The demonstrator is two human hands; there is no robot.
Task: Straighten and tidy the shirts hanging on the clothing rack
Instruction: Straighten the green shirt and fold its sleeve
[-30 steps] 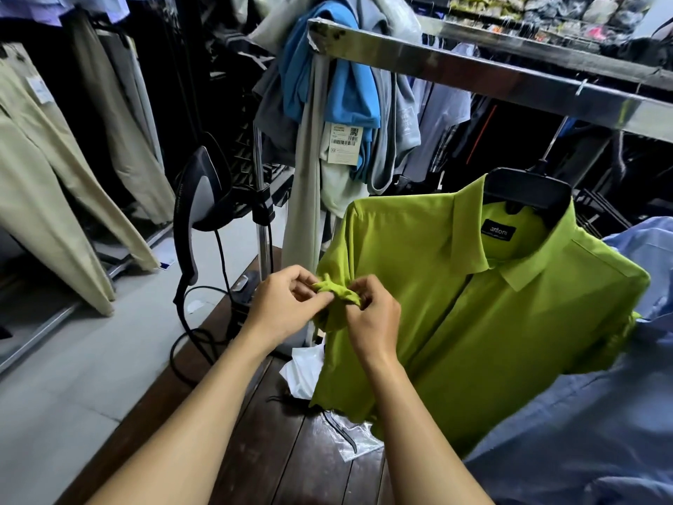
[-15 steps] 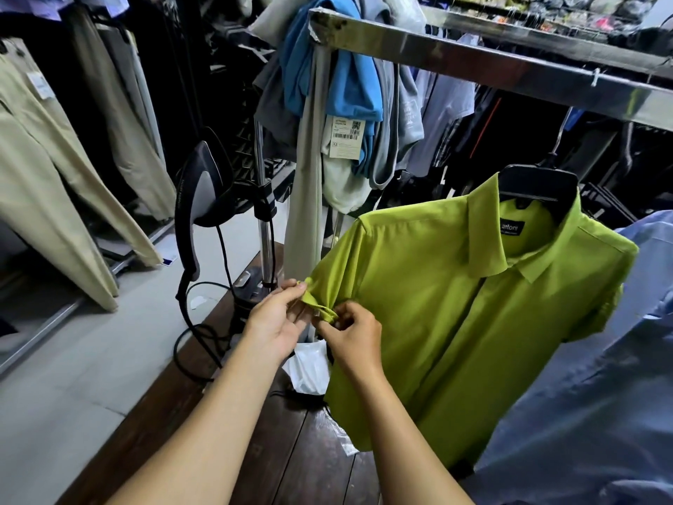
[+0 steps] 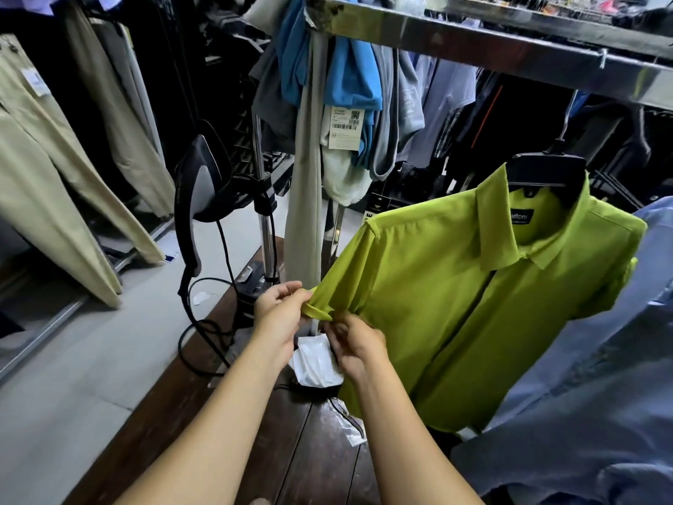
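I find the lime-green short-sleeved collared shirt (image 3: 455, 304) hanging on a black plastic hanger (image 3: 546, 169) below the flat steel rack rail (image 3: 473, 41). The left hand (image 3: 280, 315) and right hand (image 3: 358, 346) sit close together below the rail's end, each pinching the shirt's rolled sleeve cuff (image 3: 318, 311)

The lime-green short-sleeved shirt (image 3: 455, 304) in front of you hangs buttoned on a black hanger (image 3: 546, 169) under the steel rail (image 3: 473, 41), swung askew. Its sleeve hem (image 3: 319, 312) at your left is folded up and bunched.
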